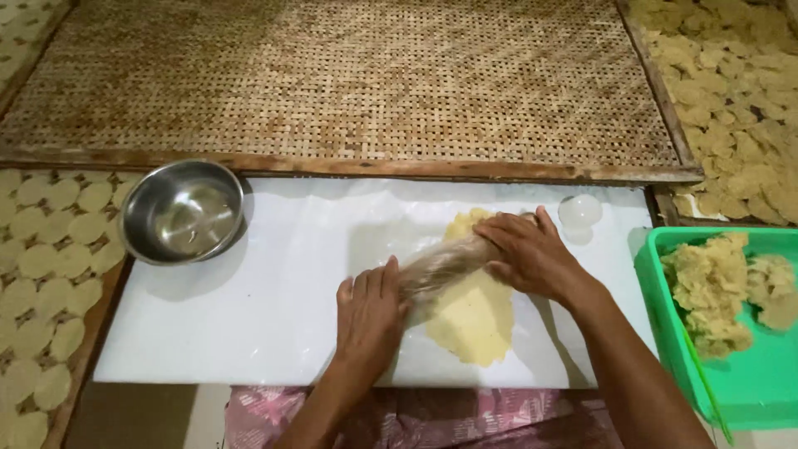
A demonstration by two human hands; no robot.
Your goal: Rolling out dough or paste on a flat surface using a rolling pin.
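Observation:
A flattened sheet of pale yellow dough (470, 320) lies on a white board (249, 308). Across it rests a plastic-wrapped rolling pin (440, 266), slanting from lower left to upper right. My left hand (368, 312) presses palm-down on the pin's near end. On the pin's far end lies my right hand (532, 254), fingers spread. The middle of the dough is hidden under the pin.
A steel bowl (181, 212) sits at the board's left corner, a small clear round cup (579, 211) at its right. A green tray (748, 382) of crumbly dough stands to the right. Woven bamboo racks lie behind, with round crackers on the left and right.

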